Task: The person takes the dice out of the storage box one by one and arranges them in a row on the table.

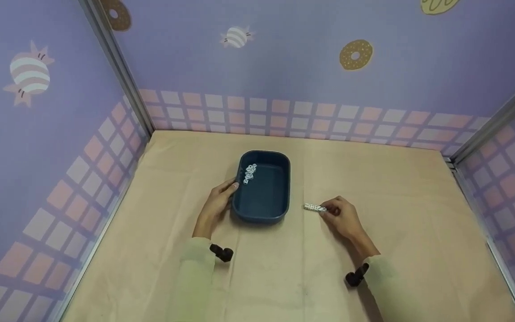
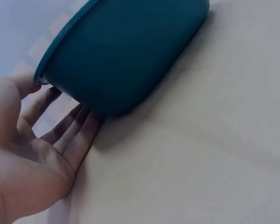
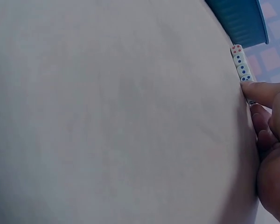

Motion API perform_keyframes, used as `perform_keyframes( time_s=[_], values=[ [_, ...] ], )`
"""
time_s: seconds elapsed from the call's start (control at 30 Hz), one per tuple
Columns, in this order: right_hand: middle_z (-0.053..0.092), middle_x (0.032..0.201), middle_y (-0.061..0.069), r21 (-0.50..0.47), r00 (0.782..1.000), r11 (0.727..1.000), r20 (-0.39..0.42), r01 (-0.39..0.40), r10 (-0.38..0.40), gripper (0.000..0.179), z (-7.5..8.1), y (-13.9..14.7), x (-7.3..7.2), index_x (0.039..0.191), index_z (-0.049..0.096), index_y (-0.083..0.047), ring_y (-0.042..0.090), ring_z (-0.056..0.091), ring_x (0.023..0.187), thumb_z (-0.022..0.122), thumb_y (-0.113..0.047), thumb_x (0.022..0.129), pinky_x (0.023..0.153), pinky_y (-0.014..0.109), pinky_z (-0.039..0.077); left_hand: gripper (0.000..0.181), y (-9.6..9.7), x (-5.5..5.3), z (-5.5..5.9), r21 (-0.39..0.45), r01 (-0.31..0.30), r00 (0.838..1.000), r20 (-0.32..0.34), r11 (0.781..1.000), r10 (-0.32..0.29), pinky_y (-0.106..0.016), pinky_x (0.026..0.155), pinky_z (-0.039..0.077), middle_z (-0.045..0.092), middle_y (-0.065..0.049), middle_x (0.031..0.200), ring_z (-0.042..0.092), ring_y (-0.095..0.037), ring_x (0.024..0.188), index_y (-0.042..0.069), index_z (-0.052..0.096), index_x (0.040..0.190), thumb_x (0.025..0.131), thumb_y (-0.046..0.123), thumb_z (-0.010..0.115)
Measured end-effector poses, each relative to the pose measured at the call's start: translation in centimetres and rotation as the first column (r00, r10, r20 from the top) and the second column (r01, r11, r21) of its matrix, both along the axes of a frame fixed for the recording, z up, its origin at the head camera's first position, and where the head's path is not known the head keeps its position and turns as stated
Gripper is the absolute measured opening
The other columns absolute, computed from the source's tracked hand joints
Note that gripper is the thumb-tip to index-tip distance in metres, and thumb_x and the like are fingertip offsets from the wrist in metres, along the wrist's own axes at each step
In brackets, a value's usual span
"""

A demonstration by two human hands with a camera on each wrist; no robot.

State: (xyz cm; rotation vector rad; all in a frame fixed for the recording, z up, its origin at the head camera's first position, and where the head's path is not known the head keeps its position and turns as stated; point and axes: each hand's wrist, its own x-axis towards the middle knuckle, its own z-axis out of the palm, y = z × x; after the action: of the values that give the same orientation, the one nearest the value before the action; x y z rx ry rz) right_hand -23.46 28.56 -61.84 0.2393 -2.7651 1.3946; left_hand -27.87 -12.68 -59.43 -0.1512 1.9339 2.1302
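Note:
A dark blue rectangular dish rests on the covered table, with a small heap of white dice along its left inner side. My left hand grips the dish's left side. Its thumb hooks over the rim, and the other fingers lie against the outer wall. Right of the dish, several white dice form a straight row on the table; red and blue pips show on the row's dice. At the row's right end, my right hand pinches the dice between thumb and fingers, which hide the last ones.
A beige creased cover spreads over the table. Purple walls with a pink-and-white check band enclose it at the back and both sides. Each wrist wears a small black camera.

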Motion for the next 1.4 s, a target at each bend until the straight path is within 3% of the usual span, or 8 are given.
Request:
perform_keyframes(
  time_s=[0.17,0.73,1.1,1.4],
  values=[
    [0.063,0.106,0.008,-0.014,1.0,1.0,-0.007,-0.022,0.022,0.016,-0.06,-0.06,0.14,0.112,0.078,-0.007,0.022,0.057,0.091,0.08,-0.007,0.096,0.076,0.025,0.048,0.056,-0.09,0.21,-0.13,0.031,0.005,1.0,-0.013,0.999,-0.005,-0.045,0.11,0.051,0.055,-0.014,0.155,0.061,-0.032,0.135,0.015,0.049,0.16,0.109,0.034,0.063],
    [0.063,0.106,0.009,-0.006,1.0,1.0,-0.021,-0.022,0.021,0.017,0.08,0.2,-0.14,0.112,0.078,-0.006,0.022,0.058,0.092,0.079,-0.003,0.095,0.076,0.025,0.048,0.053,0.23,0.13,-0.2,-0.016,-0.004,1.0,0.006,1.0,0.004,-0.044,0.114,0.047,0.054,-0.006,0.157,0.056,-0.025,0.14,0.02,0.053,0.158,0.109,0.037,0.063],
    [0.063,0.104,0.009,-0.019,0.999,1.0,-0.03,-0.024,0.023,0.02,-0.41,0.02,0.04,0.114,0.077,-0.004,0.022,0.057,0.089,0.08,-0.004,0.095,0.075,0.026,0.047,0.054,0.17,0.35,-0.23,-0.02,-0.007,1.0,-0.005,1.0,0.006,-0.046,0.112,0.048,0.055,-0.012,0.155,0.058,-0.03,0.139,0.016,0.05,0.159,0.11,0.035,0.061],
    [0.063,0.104,0.009,-0.011,0.999,1.0,-0.035,-0.022,0.022,0.025,-0.16,0.09,0.07,0.116,0.076,-0.005,0.021,0.056,0.09,0.083,-0.006,0.092,0.076,0.025,0.046,0.053,0.4,0.21,0.03,-0.072,-0.017,0.999,-0.028,0.997,0.015,-0.046,0.115,0.046,0.054,-0.011,0.157,0.056,-0.031,0.14,0.016,0.052,0.158,0.11,0.036,0.061]
  ],
)
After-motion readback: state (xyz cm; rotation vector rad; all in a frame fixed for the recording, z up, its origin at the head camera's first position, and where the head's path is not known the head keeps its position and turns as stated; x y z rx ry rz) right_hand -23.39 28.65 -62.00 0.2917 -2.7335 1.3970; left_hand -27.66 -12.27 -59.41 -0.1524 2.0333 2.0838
